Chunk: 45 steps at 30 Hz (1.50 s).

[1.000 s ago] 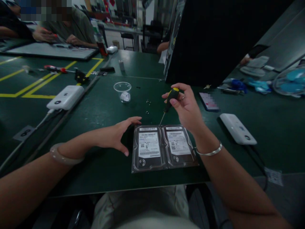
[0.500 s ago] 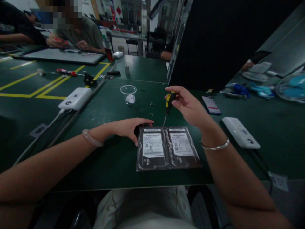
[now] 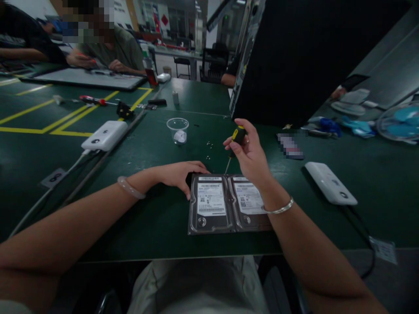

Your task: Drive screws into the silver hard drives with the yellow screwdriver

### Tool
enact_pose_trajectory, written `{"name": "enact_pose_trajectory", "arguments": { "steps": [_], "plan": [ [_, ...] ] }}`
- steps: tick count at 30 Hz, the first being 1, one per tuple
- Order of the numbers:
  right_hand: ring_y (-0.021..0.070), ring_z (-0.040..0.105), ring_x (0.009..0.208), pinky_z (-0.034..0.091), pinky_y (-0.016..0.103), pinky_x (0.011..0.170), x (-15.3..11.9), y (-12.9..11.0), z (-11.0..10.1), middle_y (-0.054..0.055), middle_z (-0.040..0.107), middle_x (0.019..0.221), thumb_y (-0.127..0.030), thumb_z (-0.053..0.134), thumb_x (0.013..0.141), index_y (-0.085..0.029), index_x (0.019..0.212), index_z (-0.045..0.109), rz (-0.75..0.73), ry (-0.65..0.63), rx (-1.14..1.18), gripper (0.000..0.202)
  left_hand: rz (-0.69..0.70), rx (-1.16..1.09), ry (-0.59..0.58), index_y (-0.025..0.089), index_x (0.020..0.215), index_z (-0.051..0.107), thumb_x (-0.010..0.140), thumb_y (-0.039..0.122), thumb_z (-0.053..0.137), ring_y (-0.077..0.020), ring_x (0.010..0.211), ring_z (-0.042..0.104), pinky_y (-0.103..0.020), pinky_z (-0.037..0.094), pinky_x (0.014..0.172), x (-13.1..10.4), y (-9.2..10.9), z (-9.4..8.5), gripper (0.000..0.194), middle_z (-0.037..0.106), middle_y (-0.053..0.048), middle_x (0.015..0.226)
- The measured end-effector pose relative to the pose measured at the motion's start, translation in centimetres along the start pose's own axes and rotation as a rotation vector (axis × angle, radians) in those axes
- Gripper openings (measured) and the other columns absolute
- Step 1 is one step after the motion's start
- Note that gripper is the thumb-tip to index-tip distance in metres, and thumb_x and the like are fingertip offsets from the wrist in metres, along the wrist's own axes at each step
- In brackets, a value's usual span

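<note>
Two hard drives lie side by side on the green table, labels up: the left hard drive [image 3: 211, 200] and the right hard drive [image 3: 247, 198]. My left hand [image 3: 180, 175] grips the far left corner of the left drive, thumb on its side and fingers along its far edge. In my right hand [image 3: 250, 152] is a black and yellow screwdriver [image 3: 238, 135], held tilted by its handle. Its tip reaches the far edge where the two drives meet; the exact contact point is too small to tell. My right hand and wrist cover part of the right drive.
Several small screws [image 3: 208, 144] lie beyond the drives, near a clear plastic cup [image 3: 177, 126] with white paper inside. A large black panel [image 3: 294, 61] stands at back right. White power boxes [image 3: 104, 135] sit left and right. People work across the table.
My right hand has turned around the screwdriver handle, its wrist swinging left and now covering part of the right drive. My left hand stays on the left drive.
</note>
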State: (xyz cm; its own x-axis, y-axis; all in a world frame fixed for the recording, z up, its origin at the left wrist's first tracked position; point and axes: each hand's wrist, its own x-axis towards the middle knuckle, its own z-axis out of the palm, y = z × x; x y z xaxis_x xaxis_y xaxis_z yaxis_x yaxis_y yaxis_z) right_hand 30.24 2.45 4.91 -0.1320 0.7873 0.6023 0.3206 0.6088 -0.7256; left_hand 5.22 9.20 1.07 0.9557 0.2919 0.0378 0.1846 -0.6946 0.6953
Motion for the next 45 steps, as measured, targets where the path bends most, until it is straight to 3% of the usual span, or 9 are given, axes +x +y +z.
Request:
{"name": "enact_pose_trajectory", "arguments": {
  "steps": [3,9,16,22,25,31,36,40,45],
  "plan": [
    [0.0177,0.067,0.095,0.058,0.04,0.09,-0.1,0.2,-0.1,0.0,0.069,0.103,-0.048,0.049,0.099,-0.038,0.145,0.036,-0.01,-0.014,0.046,0.049,0.0,0.005,-0.001,0.024,0.139,0.057,0.058,0.052,0.092,-0.0294,0.125,0.056,-0.044,0.041,0.111,0.0,0.0,0.0,0.093,0.057,-0.01,0.132],
    [0.0219,0.06,0.117,0.06,0.041,0.086,-0.3,-0.6,-1.1,0.003,0.056,0.139,-0.046,0.052,0.097,-0.039,0.142,0.046,-0.074,0.009,-0.084,0.046,-0.001,0.025,-0.007,0.025,0.141,0.055,0.061,0.054,0.091,-0.0287,0.126,0.056,-0.043,0.04,0.111,0.0,0.1,0.0,0.092,0.056,-0.01,0.134],
    [0.0232,0.064,0.104,0.058,0.041,0.078,-0.4,-0.7,-2.2,0.002,0.066,0.122,-0.041,0.067,0.09,-0.037,0.132,0.056,-0.238,0.118,-0.334,0.044,-0.025,0.037,-0.019,0.025,0.144,0.052,0.065,0.054,0.088,-0.0291,0.128,0.054,-0.044,0.039,0.112,-0.2,0.5,0.0,0.091,0.054,-0.01,0.137],
    [0.0206,0.066,0.111,0.06,0.042,0.087,-0.3,-0.1,-1.8,0.002,0.065,0.133,-0.036,0.058,0.095,-0.036,0.139,0.038,-0.129,0.039,-0.077,0.049,-0.028,0.034,-0.006,0.028,0.144,0.052,0.065,0.055,0.088,-0.0304,0.13,0.054,-0.045,0.038,0.113,-0.5,0.3,0.1,0.09,0.055,-0.009,0.139],
    [0.0189,0.065,0.114,0.057,0.044,0.098,-0.2,-0.1,-1.6,0.001,0.061,0.139,-0.034,0.055,0.095,-0.035,0.132,0.041,-0.104,0.011,0.046,0.04,-0.025,0.037,-0.007,0.028,0.144,0.052,0.065,0.054,0.088,-0.0305,0.13,0.054,-0.045,0.039,0.113,-0.5,0.2,0.1,0.09,0.055,-0.009,0.139],
    [0.0197,0.063,0.109,0.059,0.041,0.091,0.1,-0.6,-2.5,0.001,0.062,0.13,-0.024,0.061,0.087,-0.034,0.13,0.053,-0.045,0.026,-0.059,0.045,0.003,0.044,-0.005,0.028,0.144,0.052,0.066,0.053,0.088,-0.03,0.129,0.054,-0.045,0.039,0.113,-0.5,0.1,0.1,0.09,0.055,-0.01,0.139],
    [0.021,0.066,0.108,0.059,0.041,0.087,1.2,-1.5,-3.6,-0.001,0.068,0.12,-0.016,0.063,0.082,-0.031,0.124,0.061,-0.104,-0.027,-0.185,0.045,0.0,0.051,-0.003,0.028,0.144,0.052,0.066,0.052,0.088,-0.0302,0.128,0.055,-0.044,0.039,0.112,-0.4,0.3,0.1,0.09,0.055,-0.01,0.139],
    [0.0227,0.067,0.103,0.059,0.04,0.078,1.4,-2.4,-3.5,0.0,0.07,0.121,-0.022,0.07,0.081,-0.031,0.121,0.063,-0.126,-0.029,-0.342,0.041,-0.019,0.057,-0.015,0.029,0.144,0.052,0.068,0.052,0.088,-0.0292,0.129,0.054,-0.043,0.039,0.112,-0.4,0.5,0.0,0.087,0.055,-0.009,0.139],
    [0.0218,0.066,0.101,0.057,0.039,0.078,0.1,-2.4,-3.0,0.0,0.07,0.117,-0.038,0.071,0.087,-0.033,0.118,0.066,-0.2,0.119,-0.385,0.032,-0.024,0.062,-0.008,0.028,0.143,0.052,0.067,0.053,0.088,-0.0293,0.129,0.054,-0.042,0.039,0.112,-0.4,0.4,0.1,0.088,0.055,-0.009,0.138]
  ]
}}
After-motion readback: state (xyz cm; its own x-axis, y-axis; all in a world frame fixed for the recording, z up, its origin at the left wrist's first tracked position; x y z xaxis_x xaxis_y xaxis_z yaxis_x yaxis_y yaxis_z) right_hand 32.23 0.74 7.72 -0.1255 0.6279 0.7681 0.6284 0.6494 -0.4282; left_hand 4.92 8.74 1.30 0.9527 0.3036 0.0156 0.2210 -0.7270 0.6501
